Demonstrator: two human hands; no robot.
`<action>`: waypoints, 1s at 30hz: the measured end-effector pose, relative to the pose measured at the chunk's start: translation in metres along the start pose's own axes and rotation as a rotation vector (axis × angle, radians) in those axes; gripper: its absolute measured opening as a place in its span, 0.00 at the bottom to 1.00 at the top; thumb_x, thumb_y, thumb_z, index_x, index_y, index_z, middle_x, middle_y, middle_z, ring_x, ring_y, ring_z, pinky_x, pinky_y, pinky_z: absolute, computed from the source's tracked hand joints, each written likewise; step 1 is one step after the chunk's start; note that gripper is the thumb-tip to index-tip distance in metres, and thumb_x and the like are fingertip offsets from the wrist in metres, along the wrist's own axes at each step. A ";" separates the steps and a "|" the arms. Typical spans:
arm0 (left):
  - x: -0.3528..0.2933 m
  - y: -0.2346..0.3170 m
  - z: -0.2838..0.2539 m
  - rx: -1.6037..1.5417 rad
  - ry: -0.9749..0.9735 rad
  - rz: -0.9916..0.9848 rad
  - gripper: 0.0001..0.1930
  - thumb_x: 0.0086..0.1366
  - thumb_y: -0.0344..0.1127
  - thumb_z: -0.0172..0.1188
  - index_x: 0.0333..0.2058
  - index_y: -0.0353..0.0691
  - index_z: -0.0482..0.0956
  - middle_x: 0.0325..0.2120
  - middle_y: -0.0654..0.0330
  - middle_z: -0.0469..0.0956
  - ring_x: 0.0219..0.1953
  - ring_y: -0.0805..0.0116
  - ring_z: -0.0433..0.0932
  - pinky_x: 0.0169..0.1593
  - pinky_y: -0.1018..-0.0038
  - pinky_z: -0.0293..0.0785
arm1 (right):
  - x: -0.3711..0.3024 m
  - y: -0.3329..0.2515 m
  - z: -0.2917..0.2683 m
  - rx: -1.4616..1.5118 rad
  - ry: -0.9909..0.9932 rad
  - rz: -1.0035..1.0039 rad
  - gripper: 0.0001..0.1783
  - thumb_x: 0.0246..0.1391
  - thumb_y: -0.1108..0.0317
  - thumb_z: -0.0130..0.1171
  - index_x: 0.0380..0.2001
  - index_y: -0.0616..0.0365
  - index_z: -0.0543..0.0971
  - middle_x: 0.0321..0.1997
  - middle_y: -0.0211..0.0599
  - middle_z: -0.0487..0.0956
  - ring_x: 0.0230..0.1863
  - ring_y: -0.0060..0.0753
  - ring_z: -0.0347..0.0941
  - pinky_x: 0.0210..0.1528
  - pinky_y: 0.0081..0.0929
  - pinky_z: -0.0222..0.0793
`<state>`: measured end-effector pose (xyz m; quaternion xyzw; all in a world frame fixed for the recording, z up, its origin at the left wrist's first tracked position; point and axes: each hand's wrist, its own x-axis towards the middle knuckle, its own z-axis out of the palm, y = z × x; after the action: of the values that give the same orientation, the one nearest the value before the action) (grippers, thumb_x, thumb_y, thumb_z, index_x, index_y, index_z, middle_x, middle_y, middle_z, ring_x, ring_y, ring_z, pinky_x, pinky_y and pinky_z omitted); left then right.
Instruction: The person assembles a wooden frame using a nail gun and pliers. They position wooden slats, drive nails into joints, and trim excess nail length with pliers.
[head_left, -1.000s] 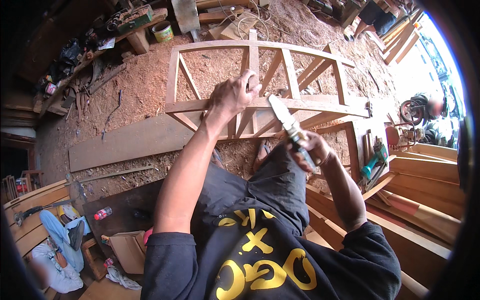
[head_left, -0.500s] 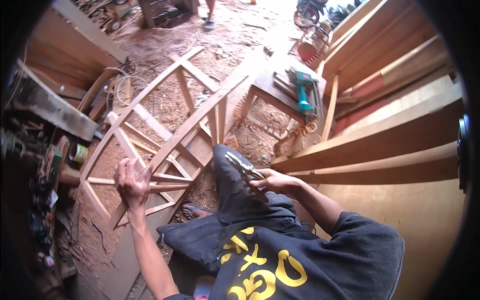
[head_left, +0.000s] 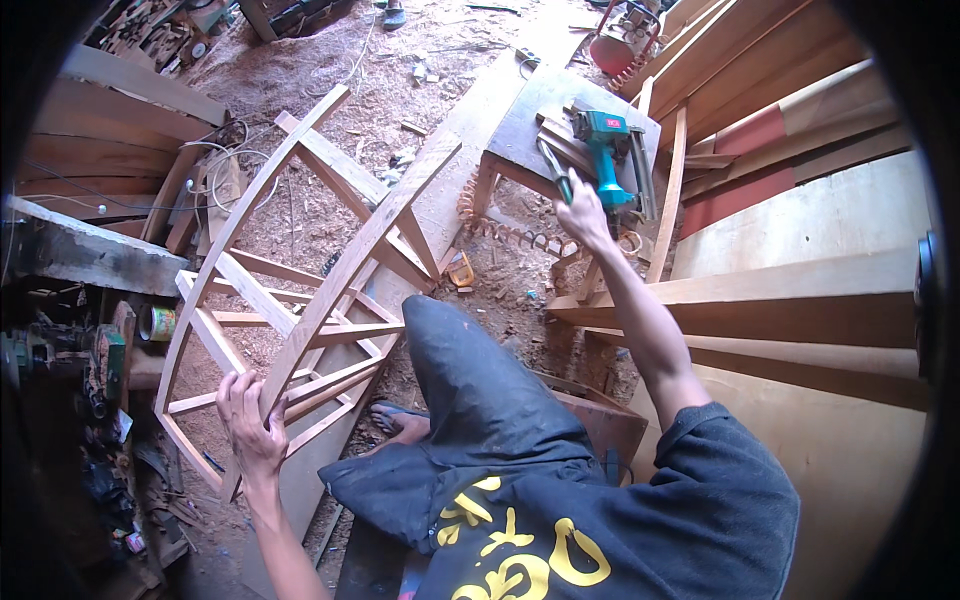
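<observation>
My left hand [head_left: 252,425] is wrapped around the lower end of a rail of the curved wooden frame [head_left: 376,232]. This frame of light timber has an arched outer rail and several crosspieces, and it stands tilted on my left. My right arm reaches out to a small table [head_left: 517,122]. There my right hand [head_left: 583,212] is closed on the handles of a pair of pliers [head_left: 552,160], whose jaws lie at the tabletop. Just right of them a teal nail gun [head_left: 608,165] rests on the table, beside some narrow wood strips [head_left: 566,146].
A coiled orange air hose [head_left: 510,236] hangs around the small table. Long boards [head_left: 780,290] lean along the right side. A yellow object [head_left: 460,270] lies on the sawdust-covered floor. To the left are a can [head_left: 158,323] and clutter, and a red tank [head_left: 612,54] stands far back.
My right hand has carried the pliers from above my knee forward to the small table. The wooden frame has tilted up somewhat, with my left hand still gripping it, now lower in view.
</observation>
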<state>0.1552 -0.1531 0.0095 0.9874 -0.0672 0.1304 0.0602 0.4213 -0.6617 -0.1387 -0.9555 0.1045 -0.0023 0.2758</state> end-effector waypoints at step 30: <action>0.216 0.122 0.054 -0.317 -0.262 -0.256 0.41 0.55 0.61 0.68 0.57 0.37 0.66 0.37 0.46 0.81 0.37 0.49 0.84 0.40 0.56 0.81 | 0.097 0.029 -0.038 -0.147 0.200 0.198 0.36 0.47 0.70 0.56 0.60 0.69 0.59 0.50 0.64 0.75 0.53 0.62 0.74 0.57 0.48 0.70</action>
<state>0.3573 -0.3059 0.0271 0.9745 0.0314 -0.0198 0.2213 0.5084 -0.7257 -0.1268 -0.9532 0.2250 -0.0625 0.1921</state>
